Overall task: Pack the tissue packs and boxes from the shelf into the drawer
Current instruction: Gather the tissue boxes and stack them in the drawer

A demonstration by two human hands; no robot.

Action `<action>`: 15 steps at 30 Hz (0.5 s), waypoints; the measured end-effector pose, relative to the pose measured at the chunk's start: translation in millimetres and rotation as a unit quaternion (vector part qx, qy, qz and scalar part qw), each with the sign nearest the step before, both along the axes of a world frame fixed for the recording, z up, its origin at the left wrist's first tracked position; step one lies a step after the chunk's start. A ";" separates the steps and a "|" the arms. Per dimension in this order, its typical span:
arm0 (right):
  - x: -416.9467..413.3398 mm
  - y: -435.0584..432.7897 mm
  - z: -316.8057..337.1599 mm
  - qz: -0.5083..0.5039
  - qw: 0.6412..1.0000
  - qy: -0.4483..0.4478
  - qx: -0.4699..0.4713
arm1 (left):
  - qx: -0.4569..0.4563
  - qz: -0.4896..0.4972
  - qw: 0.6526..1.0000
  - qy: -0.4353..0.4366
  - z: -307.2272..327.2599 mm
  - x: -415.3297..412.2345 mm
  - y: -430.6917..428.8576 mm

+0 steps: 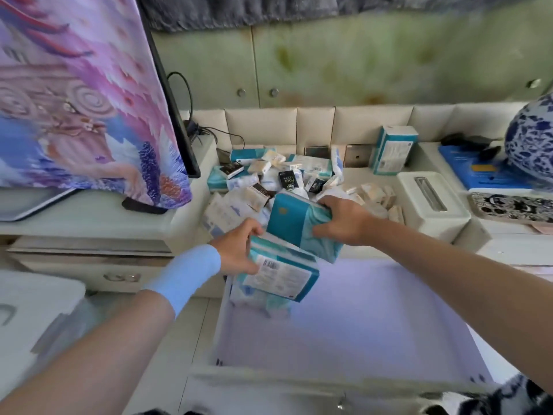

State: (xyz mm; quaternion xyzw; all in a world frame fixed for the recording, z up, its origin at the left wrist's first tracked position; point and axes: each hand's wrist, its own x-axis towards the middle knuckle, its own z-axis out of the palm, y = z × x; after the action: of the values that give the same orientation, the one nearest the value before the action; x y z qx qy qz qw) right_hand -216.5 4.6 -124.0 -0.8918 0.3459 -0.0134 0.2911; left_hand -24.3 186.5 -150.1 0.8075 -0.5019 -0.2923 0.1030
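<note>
drawer (374, 322): pulled wide open right in front of the person, pale lilac lining inside, with some blurry teal-white packs (257, 299) sitting in its back-left corner.
left hand (236, 250): fingers curled round the left end of the barcode pack (284, 274), holding it tilted just above that corner. There was a light blue wristband (185, 274) on the forearm.
barcode pack: soft plastic wrap, white face with a barcode and small print, teal edges, with its far-right corner dipping lowest over the drawer.
right hand (341, 220): gripped the right side of the teal pack (296, 223), fingers hooked over its top edge, thumb on the front face.
teal pack: stood up on edge right behind the barcode pack and touching it, at the lip between shelf and drawer. It had a dark teal band, lighter teal for the rest, and a small gold mark.
shelf pile (269, 181): just behind both hands, a messy heap of small white, cream and black boxes plus more teal packs.
tall box (392, 151): teal-and-white, upright at the shelf's back right.
bench (505, 235): carried a white tissue dispenser (431, 202), with a blue-and-white vase (532, 142) further right.
far left: a floral cloth (83, 100) hung over a screen.
</note>
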 end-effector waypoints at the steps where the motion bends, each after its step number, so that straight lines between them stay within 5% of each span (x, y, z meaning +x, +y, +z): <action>1: -3.8 8.7 -7.2 0.018 1.000 0.019 0.001 | 0.025 -0.012 1.000 0.001 -13.8 -5.3 10.1; 8: -12.4 65.6 -65.3 0.099 0.991 0.091 -0.011 | 0.172 -0.112 0.977 -0.051 -87.9 -29.1 54.0; 15: -4.1 82.6 -89.1 0.152 0.979 0.132 -0.011 | 0.270 -0.181 0.940 -0.103 -95.5 -20.2 63.2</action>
State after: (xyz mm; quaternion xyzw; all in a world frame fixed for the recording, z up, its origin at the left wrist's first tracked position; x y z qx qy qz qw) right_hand -220.5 87.1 -213.1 -0.9312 0.2413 0.1453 0.2312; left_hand -44.6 249.7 -245.6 0.7261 -0.5496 -0.3458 -0.2260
